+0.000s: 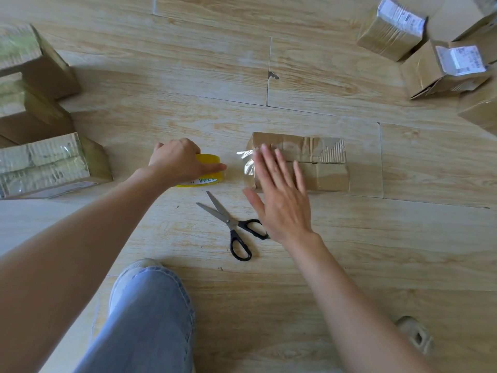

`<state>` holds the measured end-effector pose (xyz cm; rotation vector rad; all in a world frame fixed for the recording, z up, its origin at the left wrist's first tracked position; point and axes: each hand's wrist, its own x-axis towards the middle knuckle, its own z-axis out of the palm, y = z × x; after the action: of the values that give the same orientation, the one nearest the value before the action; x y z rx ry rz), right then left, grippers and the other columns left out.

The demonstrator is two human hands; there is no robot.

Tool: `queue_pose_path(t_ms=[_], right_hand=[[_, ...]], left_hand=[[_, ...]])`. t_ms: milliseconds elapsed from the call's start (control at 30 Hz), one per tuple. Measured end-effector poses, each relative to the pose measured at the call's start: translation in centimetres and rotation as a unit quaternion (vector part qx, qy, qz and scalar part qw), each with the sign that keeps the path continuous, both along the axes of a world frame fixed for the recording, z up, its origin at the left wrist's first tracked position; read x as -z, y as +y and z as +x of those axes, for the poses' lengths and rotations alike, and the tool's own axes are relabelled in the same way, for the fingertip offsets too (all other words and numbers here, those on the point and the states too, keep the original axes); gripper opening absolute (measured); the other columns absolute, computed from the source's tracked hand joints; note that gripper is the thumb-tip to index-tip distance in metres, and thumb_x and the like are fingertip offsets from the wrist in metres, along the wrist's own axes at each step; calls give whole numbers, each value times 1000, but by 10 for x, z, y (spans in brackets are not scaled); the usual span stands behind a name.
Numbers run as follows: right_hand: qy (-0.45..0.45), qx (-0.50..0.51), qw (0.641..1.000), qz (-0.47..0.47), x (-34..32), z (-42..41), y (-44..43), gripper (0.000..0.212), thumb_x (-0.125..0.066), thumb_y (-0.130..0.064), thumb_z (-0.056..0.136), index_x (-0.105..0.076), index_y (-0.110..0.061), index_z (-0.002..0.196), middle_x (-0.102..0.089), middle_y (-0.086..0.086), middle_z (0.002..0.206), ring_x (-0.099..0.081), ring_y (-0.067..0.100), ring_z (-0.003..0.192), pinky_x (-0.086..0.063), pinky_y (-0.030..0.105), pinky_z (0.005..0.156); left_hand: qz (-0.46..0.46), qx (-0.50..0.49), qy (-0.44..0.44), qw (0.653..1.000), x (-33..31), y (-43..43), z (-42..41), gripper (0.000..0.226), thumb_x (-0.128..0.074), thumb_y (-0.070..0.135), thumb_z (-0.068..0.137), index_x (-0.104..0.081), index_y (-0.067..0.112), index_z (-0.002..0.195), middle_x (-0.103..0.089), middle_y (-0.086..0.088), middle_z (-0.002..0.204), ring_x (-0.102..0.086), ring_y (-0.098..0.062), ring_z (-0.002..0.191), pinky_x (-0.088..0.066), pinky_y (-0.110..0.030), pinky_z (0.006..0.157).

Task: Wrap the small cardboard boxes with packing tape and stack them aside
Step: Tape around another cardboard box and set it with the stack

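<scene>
Head view: box lay on floor mid-frame, loose tape end crumpled at its L edge. R hand flat, fingers straight, over that end; L hand gripped tape roll just beside. Risk: tape could stick to itself or wrinkle if pressed crooked.

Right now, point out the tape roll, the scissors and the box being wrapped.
tape roll [212,175]: head view, yellow side wall.
scissors [228,220]: head view, blade pivot.
box [325,176]: head view, bare cardboard below the seam.
</scene>
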<state>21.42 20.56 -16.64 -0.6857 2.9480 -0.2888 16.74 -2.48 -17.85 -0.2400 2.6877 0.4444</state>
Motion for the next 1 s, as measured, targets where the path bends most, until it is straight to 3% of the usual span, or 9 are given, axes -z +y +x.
queue_pose_path(t_ms=[133,233,300,367,433,567,667,833,1000], right_hand=[[-9,100,994,-37,-10,2,19,83,-18,-66,95,0,-12,155,3,4,163,6,16,150,4,43,122],[-51,62,996,-35,-25,-14,7,115,-54,-75,76,-2,-7,154,5,12,163,6,23,150,9,42,119],[-61,-18,997,42,-31,-30,-8,129,-76,-60,68,6,-9,154,10,10,162,10,25,149,12,41,118],[-38,-70,992,96,-34,-45,-20,126,-83,-37,71,8,-8,153,1,10,162,2,25,150,8,41,119],[-39,-79,989,122,-40,-58,-27,121,-83,-27,72,3,-5,153,-12,11,159,-12,27,147,-6,41,120],[-79,-83,983,143,-55,-68,-28,131,-90,-26,60,1,-1,152,-19,13,151,-22,29,139,-21,39,117],[-98,-83,984,121,-71,-71,-13,122,-92,-25,55,-15,-2,148,-25,11,142,-28,28,131,-35,34,109],[-121,-61,985,111,-100,-70,15,102,-90,-38,54,-31,-8,131,-28,7,130,-35,25,120,-45,34,90],[-151,-20,986,73,-121,-62,30,116,-90,-45,55,-23,-8,142,-31,8,140,-40,25,123,-44,35,98]], left_hand=[[3,8,-7,1000,1,0,-1,65,-47,85,67,-49,20,73,-48,6,65,-47,-15,66,-36,-44,95],[3,11,-10,1000,1,1,-3,66,-47,85,68,-51,19,78,-48,5,65,-49,-17,69,-37,-43,94],[-8,19,-8,1000,-1,1,-2,70,-45,85,68,-51,16,72,-49,4,64,-50,-18,67,-36,-40,89],[-29,35,2,999,-4,1,-1,73,-40,87,68,-55,16,74,-51,3,63,-51,-17,66,-32,-37,81],[-16,43,0,999,-8,-1,2,74,-41,88,66,-52,19,87,-51,6,66,-48,-13,63,-31,-37,80],[88,107,6,990,-20,-6,15,60,-72,61,71,-47,24,111,-58,4,86,-57,-22,81,-33,-32,78],[136,121,56,982,-46,-16,18,48,-77,42,74,-55,26,113,-64,3,94,-61,-24,90,-41,-34,81],[137,184,108,967,-103,-11,6,68,-74,61,68,-51,36,127,-66,8,105,-61,-17,95,-37,-39,100],[107,205,119,966,-139,5,2,55,-64,68,72,-50,44,119,-53,23,79,-52,-13,78,-23,-25,89]])
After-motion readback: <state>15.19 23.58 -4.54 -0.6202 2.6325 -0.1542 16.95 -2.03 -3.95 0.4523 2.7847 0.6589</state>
